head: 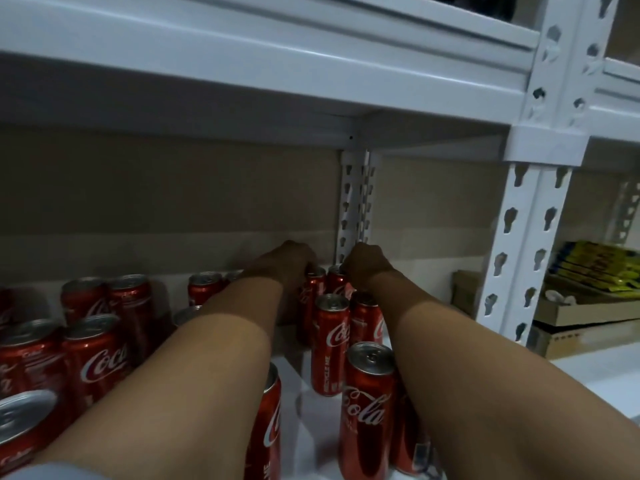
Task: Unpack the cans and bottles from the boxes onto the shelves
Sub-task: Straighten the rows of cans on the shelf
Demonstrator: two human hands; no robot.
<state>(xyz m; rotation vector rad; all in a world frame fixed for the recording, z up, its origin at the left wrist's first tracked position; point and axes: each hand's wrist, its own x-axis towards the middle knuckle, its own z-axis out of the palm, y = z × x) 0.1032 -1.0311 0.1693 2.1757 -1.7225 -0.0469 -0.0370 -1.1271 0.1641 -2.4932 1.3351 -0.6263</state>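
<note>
Red Coca-Cola cans stand on a white shelf (289, 365). My left hand (287, 263) reaches to the back of the shelf, its fingers curled over the top of a red can (316, 284). Right beside it, my right hand (367, 263) curls over the top of a second red can (336, 279) by the rear post. In front of these two stands a row of cans (330, 344) running toward me, ending in a near can (369, 407). Another cluster of cans (91, 355) fills the left side, partly hidden by my left forearm.
An upper shelf beam (242, 64) hangs low above my arms. A white perforated upright (530, 237) bounds the bay on the right. Beyond it, the neighbouring bay holds cardboard boxes (588, 317) and yellow packets (595, 265). A beige wall closes the back.
</note>
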